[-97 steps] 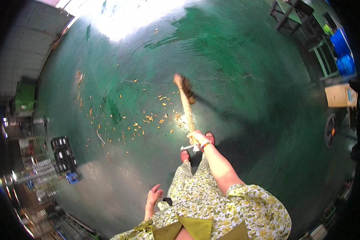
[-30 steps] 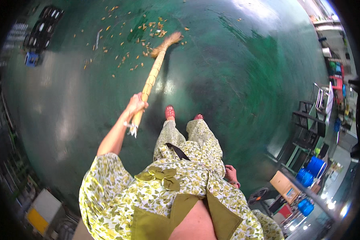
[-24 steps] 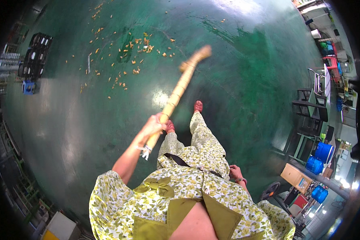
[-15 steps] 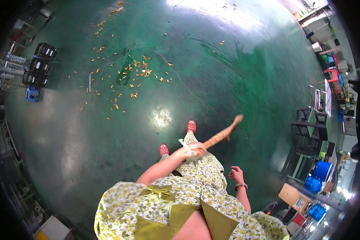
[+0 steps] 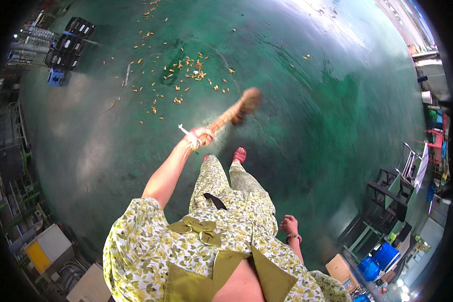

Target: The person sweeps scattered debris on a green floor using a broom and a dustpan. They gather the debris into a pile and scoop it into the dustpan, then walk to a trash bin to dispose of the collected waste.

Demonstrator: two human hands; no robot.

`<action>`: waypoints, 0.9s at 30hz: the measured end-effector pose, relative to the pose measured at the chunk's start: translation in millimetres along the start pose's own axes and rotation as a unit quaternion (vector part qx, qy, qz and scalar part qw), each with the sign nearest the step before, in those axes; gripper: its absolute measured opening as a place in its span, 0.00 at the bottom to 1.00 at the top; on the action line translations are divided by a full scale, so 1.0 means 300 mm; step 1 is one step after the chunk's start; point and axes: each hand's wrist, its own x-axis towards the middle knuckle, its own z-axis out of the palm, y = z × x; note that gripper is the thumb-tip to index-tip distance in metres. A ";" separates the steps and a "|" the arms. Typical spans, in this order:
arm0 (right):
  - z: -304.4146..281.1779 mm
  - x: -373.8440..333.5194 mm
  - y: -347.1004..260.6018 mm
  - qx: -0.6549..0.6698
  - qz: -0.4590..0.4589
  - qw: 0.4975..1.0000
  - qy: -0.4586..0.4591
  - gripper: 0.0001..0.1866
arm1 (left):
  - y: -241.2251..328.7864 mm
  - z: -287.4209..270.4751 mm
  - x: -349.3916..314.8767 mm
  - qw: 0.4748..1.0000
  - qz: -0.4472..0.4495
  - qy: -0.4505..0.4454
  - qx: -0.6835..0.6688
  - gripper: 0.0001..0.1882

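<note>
My left hand [image 5: 202, 135] is closed around the handle of a short straw broom [image 5: 224, 119], held out in front of me over the floor. Its brown head is smeared by motion, and I cannot tell whether it touches the floor. A white strip [image 5: 186, 133] hangs from the handle's end beside my wrist. Yellow-brown fallen leaves [image 5: 200, 75] lie scattered ahead, beyond the broom. My right hand [image 5: 288, 224] hangs low by my right side, holding nothing, its fingers loosely bent. A bracelet circles that wrist.
The green floor [image 5: 307, 166] has cracks and darker streaks. Black crates [image 5: 68, 44] and a blue stool [image 5: 56, 77] stand at the far left. Along the right are dark tables [image 5: 387, 194], blue drums [image 5: 386, 255] and a cardboard box [image 5: 341, 271]. A yellow-and-white box [image 5: 48, 249] stands near left.
My left hand has swung the broom forward and left, away from my legs. My feet have stepped, and the leaves and surroundings have shifted in view. My right hand stays low, still without anything.
</note>
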 end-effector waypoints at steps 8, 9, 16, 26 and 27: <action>0.124 0.001 -0.436 -0.001 -0.141 0.990 -0.022 0.14 | 0.128 0.012 -0.013 0.969 0.209 0.055 0.124 0.22; 0.141 0.003 -0.435 -0.007 -0.136 0.990 -0.018 0.13 | 0.129 -0.004 -0.066 0.966 0.219 0.022 0.137 0.23; 0.332 0.005 -0.508 -0.145 -0.094 0.984 -0.042 0.13 | 0.042 -0.091 -0.322 0.989 0.110 -0.051 -0.085 0.20; 0.612 -0.065 -0.910 -0.175 -0.176 0.967 -0.059 0.15 | 0.281 -0.296 -0.150 0.986 0.135 0.085 -0.040 0.23; 0.615 -0.066 -0.943 -0.188 -0.179 0.963 -0.068 0.15 | 0.272 -0.327 -0.149 0.983 0.160 0.083 -0.026 0.26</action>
